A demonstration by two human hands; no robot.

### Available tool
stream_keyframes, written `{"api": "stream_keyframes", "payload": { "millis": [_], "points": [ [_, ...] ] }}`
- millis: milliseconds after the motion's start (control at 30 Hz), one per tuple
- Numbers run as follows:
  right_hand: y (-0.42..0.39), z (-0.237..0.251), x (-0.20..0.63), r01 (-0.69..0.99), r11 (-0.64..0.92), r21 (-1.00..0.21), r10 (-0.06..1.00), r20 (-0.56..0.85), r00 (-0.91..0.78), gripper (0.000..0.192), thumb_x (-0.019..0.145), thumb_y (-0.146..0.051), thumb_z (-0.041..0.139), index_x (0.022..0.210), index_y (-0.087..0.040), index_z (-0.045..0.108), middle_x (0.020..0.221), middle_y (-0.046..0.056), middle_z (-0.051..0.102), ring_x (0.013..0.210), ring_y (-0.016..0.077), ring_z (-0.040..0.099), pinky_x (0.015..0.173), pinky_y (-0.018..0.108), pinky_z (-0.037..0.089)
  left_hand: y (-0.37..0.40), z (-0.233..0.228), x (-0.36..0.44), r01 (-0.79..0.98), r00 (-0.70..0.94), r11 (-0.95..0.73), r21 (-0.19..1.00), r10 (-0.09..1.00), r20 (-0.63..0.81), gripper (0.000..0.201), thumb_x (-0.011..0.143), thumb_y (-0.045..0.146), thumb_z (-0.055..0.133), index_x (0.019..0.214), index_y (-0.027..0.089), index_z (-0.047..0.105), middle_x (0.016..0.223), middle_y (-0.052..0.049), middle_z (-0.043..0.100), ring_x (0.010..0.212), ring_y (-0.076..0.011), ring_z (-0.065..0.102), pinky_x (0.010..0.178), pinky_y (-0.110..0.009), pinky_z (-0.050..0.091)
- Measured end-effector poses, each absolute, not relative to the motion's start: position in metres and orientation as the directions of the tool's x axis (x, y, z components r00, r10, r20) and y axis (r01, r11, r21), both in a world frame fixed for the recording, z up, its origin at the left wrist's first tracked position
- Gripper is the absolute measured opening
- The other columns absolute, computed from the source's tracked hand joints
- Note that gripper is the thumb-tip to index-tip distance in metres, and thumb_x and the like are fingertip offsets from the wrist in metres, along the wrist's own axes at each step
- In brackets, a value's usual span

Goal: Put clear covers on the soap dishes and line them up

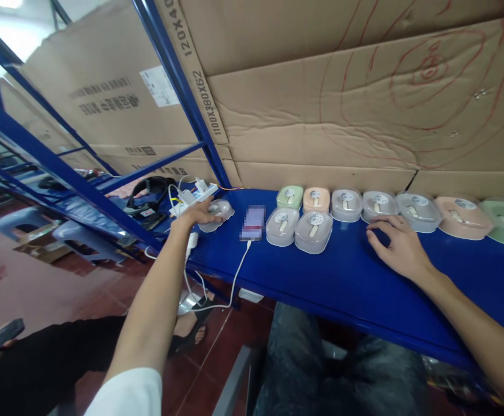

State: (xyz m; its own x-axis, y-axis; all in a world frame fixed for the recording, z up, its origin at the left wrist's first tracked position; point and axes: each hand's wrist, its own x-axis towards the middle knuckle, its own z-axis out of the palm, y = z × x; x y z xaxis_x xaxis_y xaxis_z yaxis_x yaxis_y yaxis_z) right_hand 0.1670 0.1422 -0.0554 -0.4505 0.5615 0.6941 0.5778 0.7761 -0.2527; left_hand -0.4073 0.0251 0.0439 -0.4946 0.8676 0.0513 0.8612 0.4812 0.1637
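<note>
My left hand (204,215) is at the far left of the blue table, its fingers over a translucent plastic container (222,210) and apparently gripping it. The palm hides part of it. My right hand (397,247) is low over the table with thumb and fingers curved apart, holding nothing. Its fingertips are close to a grey lidded container (380,203) in the back row. Two more grey containers stand forward of the row, one (282,226) beside the other (314,232). A green container (289,197) and a peach one (317,199) stand behind them.
A phone (252,223) with a white cable lies mid-left. A power strip (195,196) and a black headset sit behind my left hand. Cardboard (278,133) walls the back; a blue metal post (182,86) rises left. Another person's leg (61,358) is at lower left.
</note>
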Motion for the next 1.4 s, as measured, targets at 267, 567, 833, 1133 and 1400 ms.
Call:
{"api": "stream_keyframes", "payload": {
  "millis": [267,567,833,1133,1400],
  "points": [
    [0.143,-0.054,0.168,0.589,0.762,-0.269,0.572,0.705,-0.419,0.024,0.105,-0.041,0.06,0.101,-0.024,0.077,0.116,0.013,0.077,0.115,0.0385,0.072,0.107,0.064,0.06,0.01,0.034,-0.389,0.828,-0.539,0.491,0.272,0.831,0.139,0.093,0.09,0.057,0.075,0.167,0.012,0.05,0.16,-0.023,0.065,0.149,-0.0419,0.062,0.124,-0.05,0.047],
    [0.143,-0.05,0.168,0.608,0.743,-0.28,0.579,0.723,-0.376,0.022,0.104,-0.039,0.061,0.099,-0.025,0.078,0.115,0.012,0.08,0.114,0.0372,0.074,0.107,0.062,0.06,-0.026,0.06,-0.169,0.9,-0.213,-0.057,0.432,0.808,0.55,0.082,0.091,0.05,0.08,0.164,0.025,0.053,0.144,-0.016,0.07,0.128,-0.0366,0.071,0.112,-0.052,0.058],
    [0.149,-0.039,0.18,0.63,0.652,-0.422,0.611,0.785,-0.106,0.024,0.103,-0.04,0.062,0.089,-0.025,0.075,0.106,0.012,0.083,0.107,0.0366,0.077,0.104,0.059,0.061,0.017,0.025,-0.025,0.992,0.024,-0.077,0.104,0.901,0.433,0.073,0.095,0.052,0.077,0.159,0.023,0.058,0.137,-0.025,0.067,0.115,-0.0447,0.069,0.098,-0.061,0.054],
    [0.142,-0.037,0.172,0.599,0.706,-0.377,0.61,0.754,-0.244,0.021,0.103,-0.037,0.062,0.092,-0.024,0.075,0.105,0.011,0.081,0.104,0.0338,0.077,0.1,0.053,0.061,0.035,0.018,0.011,0.998,0.014,-0.038,0.054,0.924,0.383,0.068,0.097,0.058,0.073,0.148,0.013,0.065,0.121,-0.027,0.073,0.117,-0.0464,0.062,0.102,-0.062,0.047],
    [0.141,-0.042,0.171,0.56,0.731,-0.389,0.652,0.641,-0.405,0.021,0.106,-0.041,0.06,0.101,-0.023,0.069,0.101,0.011,0.077,0.099,0.0324,0.074,0.092,0.048,0.059,0.036,-0.01,0.008,1.0,0.022,-0.03,0.011,0.907,0.422,0.072,0.107,0.061,0.056,0.157,0.01,0.061,0.133,-0.028,0.074,0.139,-0.0512,0.057,0.117,-0.071,0.04]
  ]
}}
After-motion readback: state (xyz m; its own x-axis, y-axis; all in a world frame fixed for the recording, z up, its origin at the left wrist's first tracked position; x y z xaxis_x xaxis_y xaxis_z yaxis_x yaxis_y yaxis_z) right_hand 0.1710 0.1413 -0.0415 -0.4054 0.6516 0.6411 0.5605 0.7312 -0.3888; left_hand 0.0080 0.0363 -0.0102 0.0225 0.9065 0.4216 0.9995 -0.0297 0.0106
